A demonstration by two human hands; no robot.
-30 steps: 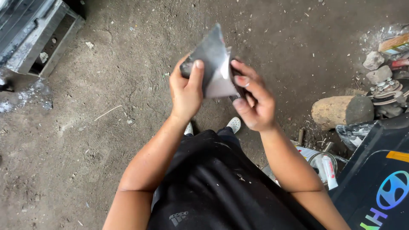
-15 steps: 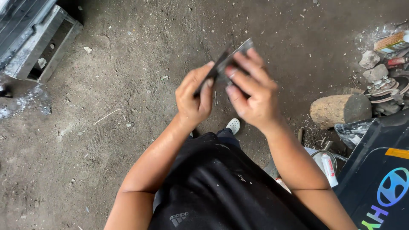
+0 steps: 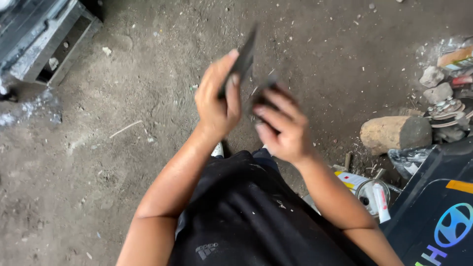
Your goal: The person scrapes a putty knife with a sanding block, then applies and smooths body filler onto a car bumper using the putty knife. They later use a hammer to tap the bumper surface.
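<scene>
Two hands are up over the dirt floor (image 3: 123,162). Our left hand (image 3: 217,101) grips a dark flat piece (image 3: 245,60) on its edge. Our right hand (image 3: 281,128) curls beside it, blurry, touching it.

Both hands are raised in front of the person's black shirt (image 3: 256,216), over bare dirt ground (image 3: 123,162). The left hand (image 3: 217,101) pinches a thin dark sheet (image 3: 245,58) seen nearly edge-on (motion blur hides its outline), thumb along one face. The right hand (image 3: 278,123), just beside the left, curls its fingers around the sheet's lower part. Well off to the right of the right hand lies a rounded stone block (image 3: 394,133), with small scrap parts (image 3: 446,111) beyond it. Far to the upper left of the left hand sits a grey metal frame (image 3: 49,39).
</scene>
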